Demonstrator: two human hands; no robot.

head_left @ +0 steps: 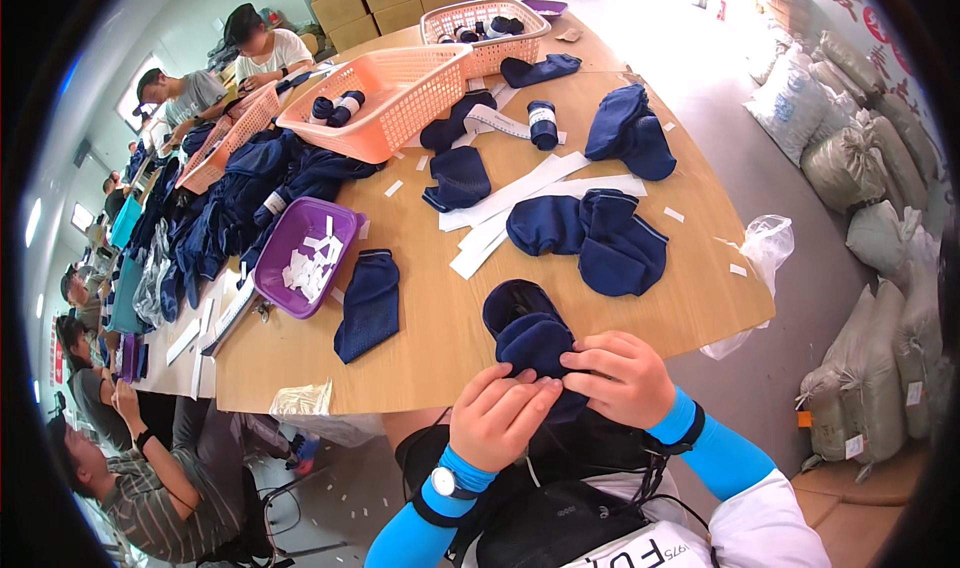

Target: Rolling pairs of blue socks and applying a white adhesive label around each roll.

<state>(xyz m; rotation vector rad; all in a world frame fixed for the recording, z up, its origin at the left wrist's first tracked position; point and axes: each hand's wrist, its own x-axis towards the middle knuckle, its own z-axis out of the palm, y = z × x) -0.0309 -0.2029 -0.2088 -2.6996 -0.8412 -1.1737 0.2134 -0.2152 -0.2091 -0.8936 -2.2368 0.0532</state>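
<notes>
At the table's near edge, a navy sock-like knitted piece is pinched between both my hands. My left hand has its fingertips closed on the piece's lower edge, and my right hand grips it from the other side. Part of the dark fabric hangs below my fingers. Just beyond lie more navy pieces on long white paper strips. To the left, a flat navy piece rests beside a purple basket holding small white slips. A navy roll with a white band stands farther back.
Peach plastic baskets with banded rolls stand at the back of the wooden table. A heap of navy fabric lies to the left. Several people sit along that side. Stuffed sacks line the right. A clear plastic bag hangs at the table's right edge.
</notes>
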